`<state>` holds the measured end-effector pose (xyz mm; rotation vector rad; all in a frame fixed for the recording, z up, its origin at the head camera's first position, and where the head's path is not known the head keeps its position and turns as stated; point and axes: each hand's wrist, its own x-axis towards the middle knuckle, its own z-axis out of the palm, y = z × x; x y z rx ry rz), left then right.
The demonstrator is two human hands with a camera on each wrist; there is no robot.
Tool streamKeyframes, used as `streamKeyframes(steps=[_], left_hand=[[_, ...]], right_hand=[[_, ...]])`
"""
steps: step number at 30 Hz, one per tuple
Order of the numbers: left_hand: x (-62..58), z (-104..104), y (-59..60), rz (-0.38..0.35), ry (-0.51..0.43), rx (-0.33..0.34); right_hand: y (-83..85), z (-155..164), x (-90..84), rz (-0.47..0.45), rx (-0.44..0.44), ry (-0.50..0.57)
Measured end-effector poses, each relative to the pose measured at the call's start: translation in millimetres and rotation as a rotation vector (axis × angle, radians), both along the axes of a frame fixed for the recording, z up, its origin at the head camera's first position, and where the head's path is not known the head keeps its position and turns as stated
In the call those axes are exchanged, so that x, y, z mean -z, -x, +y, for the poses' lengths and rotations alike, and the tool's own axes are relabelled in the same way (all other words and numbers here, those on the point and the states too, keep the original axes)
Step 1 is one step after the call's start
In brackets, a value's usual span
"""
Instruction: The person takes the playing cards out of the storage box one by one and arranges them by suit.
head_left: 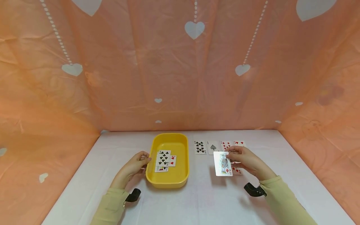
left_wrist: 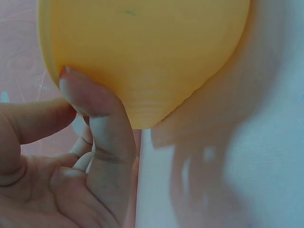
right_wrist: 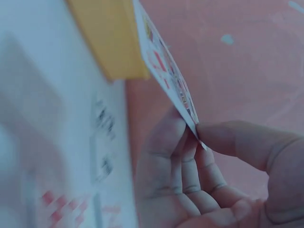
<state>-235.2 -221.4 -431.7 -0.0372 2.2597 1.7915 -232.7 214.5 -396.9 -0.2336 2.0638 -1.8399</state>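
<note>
A yellow tray (head_left: pixel 183 147) sits mid-table with a few face-up cards (head_left: pixel 164 160) inside. My left hand (head_left: pixel 135 165) rests against the tray's left wall; in the left wrist view a fingertip (left_wrist: pixel 80 92) presses the yellow tray (left_wrist: pixel 152 52). My right hand (head_left: pixel 243 157) pinches a diamond face card (head_left: pixel 222 164) by its right edge, lifted above the table right of the tray. In the right wrist view the card (right_wrist: pixel 168 71) sits edge-on between thumb and fingers (right_wrist: pixel 190 156). A row of face-up cards (head_left: pixel 206 147) lies beyond and under the right hand.
The white table (head_left: pixel 202 200) is walled on three sides by an orange cloth with white hearts (head_left: pixel 180 68). Black wrist-camera mounts (head_left: pixel 253 189) show near both sleeves. More red cards (head_left: pixel 237 170) lie beneath my right hand.
</note>
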Motion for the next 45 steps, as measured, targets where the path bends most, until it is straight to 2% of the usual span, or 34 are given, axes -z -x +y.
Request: streamKeyframes(steps=[10, 18, 23, 32, 39, 45], left_hand=[[0.6, 1, 0.7, -0.01, 0.028, -0.014], [0.5, 1, 0.2, -0.001, 0.049, -0.016], [1.2, 0, 0.1, -0.002, 0.039, -0.009], [0.9, 1, 0.6, -0.006, 0.056, -0.021], [0.4, 1, 0.2, -0.003, 0.036, -0.012], [0.3, 1, 0.2, -0.008, 0.028, -0.013]], right_hand=[[-27.2, 46, 37.0, -0.109, 0.034, -0.025], [-35.2, 62, 54.0, -0.179, 0.062, -0.002], [-38.9, 64, 57.4, -0.179, 0.094, -0.055], [-41.3, 61, 57.4, -0.117, 0.142, -0.16], [-42.7, 58, 54.8, -0.084, 0.194, -0.252], [-42.0, 57, 53.9, -0.057, 0.206, -0.293]])
